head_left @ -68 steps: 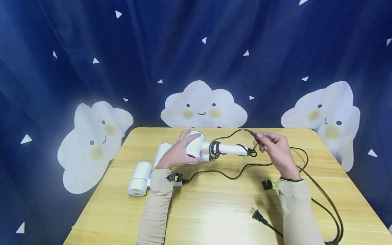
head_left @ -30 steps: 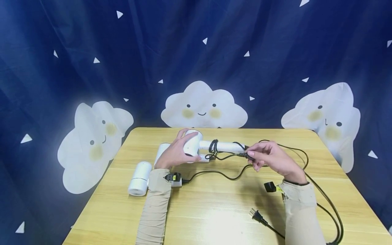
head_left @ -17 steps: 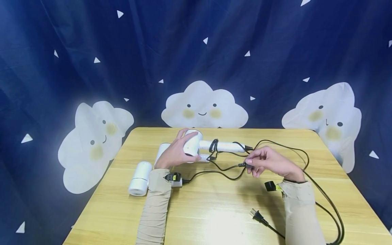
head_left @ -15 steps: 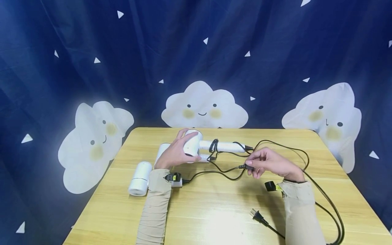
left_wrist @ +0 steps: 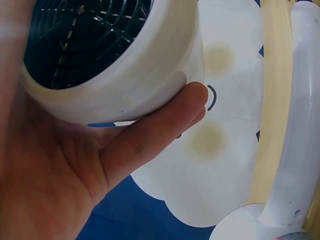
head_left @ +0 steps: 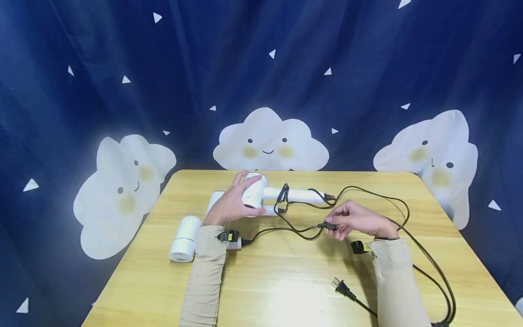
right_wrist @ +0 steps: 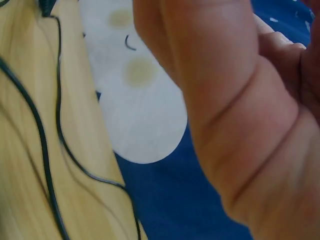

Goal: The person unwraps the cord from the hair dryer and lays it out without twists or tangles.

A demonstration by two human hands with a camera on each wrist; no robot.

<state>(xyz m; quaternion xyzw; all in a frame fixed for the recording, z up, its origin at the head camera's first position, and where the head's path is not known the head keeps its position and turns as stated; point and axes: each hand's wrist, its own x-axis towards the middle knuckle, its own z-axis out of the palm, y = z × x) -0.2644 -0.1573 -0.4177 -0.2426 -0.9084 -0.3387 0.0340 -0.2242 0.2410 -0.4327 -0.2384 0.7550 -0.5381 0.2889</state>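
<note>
In the head view my left hand point(head_left: 230, 204) grips the round head of a white hair dryer point(head_left: 254, 195), its handle lying rightward. The left wrist view shows the dryer's dark grille point(left_wrist: 90, 40) beside my thumb. A loosened loop of black cord point(head_left: 283, 194) lies over the handle. My right hand point(head_left: 356, 219) pinches the black plug point(head_left: 330, 225) at that cord's end, just above the table. The right wrist view shows the hand point(right_wrist: 240, 120) but hides the plug. Partly behind my left hand lies a second white hair dryer point(head_left: 214, 200).
A third white hair dryer point(head_left: 185, 238) lies at the left, its cord running right. Near my right sleeve is another two-pin plug point(head_left: 340, 286). Black cords point(head_left: 433, 259) curve over the right side of the wooden table point(head_left: 261, 281). A blue cloud-print curtain point(head_left: 196, 59) hangs behind.
My right hand has carried the plug from beyond the handle's end toward the front of the table. The tight cord coils round the handle have loosened. My left hand has stayed on the dryer.
</note>
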